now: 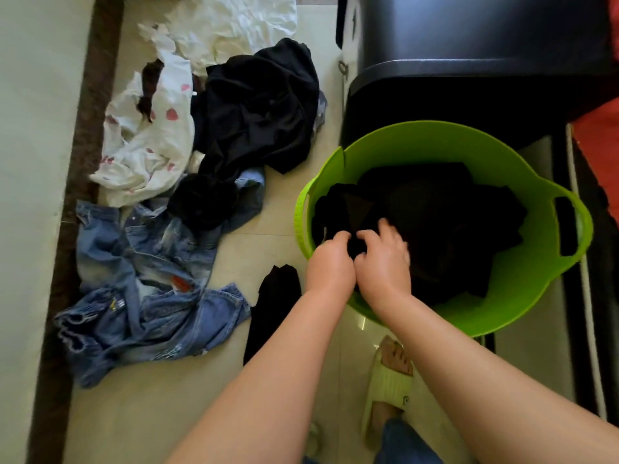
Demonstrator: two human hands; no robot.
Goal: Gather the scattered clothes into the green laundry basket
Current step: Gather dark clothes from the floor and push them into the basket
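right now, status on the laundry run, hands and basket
Left hand and right hand both gripping black garment inside green basket. Jeans, spotted white cloth, black pile on floor. Nothing blocking.

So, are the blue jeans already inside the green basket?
No, the blue jeans lie on the floor left of the green basket, which holds dark clothes.

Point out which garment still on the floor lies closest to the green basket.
The small black garment lying just left of the green laundry basket, beside the left forearm; the jeans and the other clothes lie farther left.
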